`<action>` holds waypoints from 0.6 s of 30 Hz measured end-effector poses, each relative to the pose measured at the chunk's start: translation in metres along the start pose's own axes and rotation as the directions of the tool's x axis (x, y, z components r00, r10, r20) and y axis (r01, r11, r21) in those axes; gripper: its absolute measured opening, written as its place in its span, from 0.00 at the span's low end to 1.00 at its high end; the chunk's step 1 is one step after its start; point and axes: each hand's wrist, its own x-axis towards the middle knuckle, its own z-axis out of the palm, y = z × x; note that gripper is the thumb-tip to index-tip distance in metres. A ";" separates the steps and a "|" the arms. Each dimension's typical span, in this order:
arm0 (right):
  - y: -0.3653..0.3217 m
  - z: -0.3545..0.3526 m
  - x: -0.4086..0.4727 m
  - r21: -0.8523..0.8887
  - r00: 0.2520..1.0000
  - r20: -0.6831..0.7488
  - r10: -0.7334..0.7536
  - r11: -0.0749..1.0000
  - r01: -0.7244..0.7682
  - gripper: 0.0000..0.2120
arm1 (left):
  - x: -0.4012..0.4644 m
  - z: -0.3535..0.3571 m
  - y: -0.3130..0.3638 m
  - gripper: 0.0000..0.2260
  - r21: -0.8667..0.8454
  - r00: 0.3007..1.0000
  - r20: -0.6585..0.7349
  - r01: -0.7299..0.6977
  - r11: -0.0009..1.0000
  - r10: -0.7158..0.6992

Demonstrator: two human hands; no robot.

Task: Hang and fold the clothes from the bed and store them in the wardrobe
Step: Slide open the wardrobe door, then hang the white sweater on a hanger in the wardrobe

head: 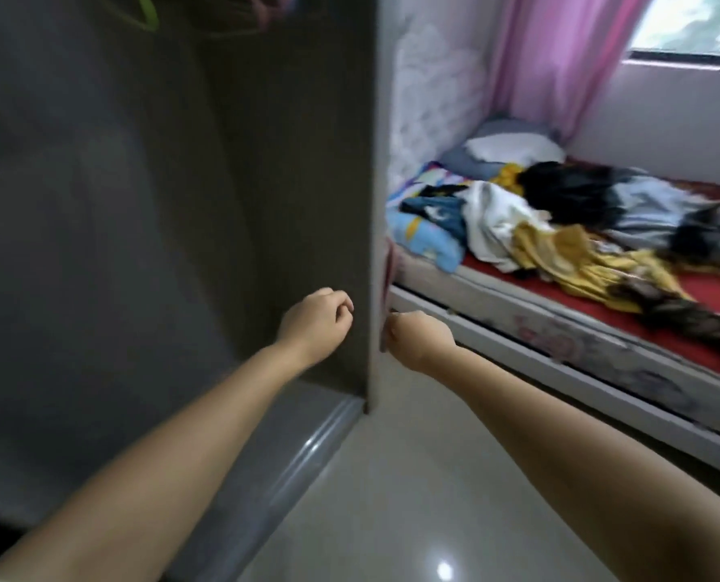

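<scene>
both forearms reach up from the bottom edge across a glossy pale floor (412, 497), the left one coming in from 7 o'clock and the right one from 4 o'clock. the left hand (314, 319) sits just left of centre, its fingers loosely curled with nothing between them, close in front of the wardrobe's dark inner side wall. the right hand (419, 336) is just right of it, at the front edge of the wardrobe's pale side panel (378, 203); its fingers are curled toward that edge and seem to hold it, though blur and the back of the hand hide the fingertips, so the grip is not certain. the open wardrobe (139, 203) fills the whole left half, a dim grey-brown interior with a shiny grey base rail (307, 447) running down toward 7 o'clock. high at 11 o'clock a green hanger (148, 12) and a pink hanger (272, 8) show inside it, both blurred. to the right, from 3 o'clock up toward 1 o'clock, stands the bed (559, 363) with a white frame and a red sheet. the clothes (559, 228) lie heaped on it at about 2 o'clock: blue, white, yellow, black and grey pieces tangled together. beyond them a white pillow (513, 147) rests at the head of the bed, with a pink curtain (559, 56) and a window (702, 23) at 1 o'clock.
</scene>
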 end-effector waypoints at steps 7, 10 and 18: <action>0.181 -0.026 -0.094 0.098 0.920 -0.094 0.380 0.923 -0.371 0.14 | 0.045 0.110 0.153 0.10 -0.136 0.935 0.232 -0.242 0.961 0.269; 0.231 -0.030 -0.144 0.145 0.851 -0.117 0.511 0.857 -0.495 0.13 | 0.050 0.148 0.215 0.09 -0.163 0.869 0.309 -0.353 0.921 0.388; 0.324 -0.042 -0.260 0.274 0.573 -0.219 0.790 0.613 -0.740 0.13 | 0.033 0.231 0.377 0.09 -0.300 0.607 0.443 -0.593 0.747 0.660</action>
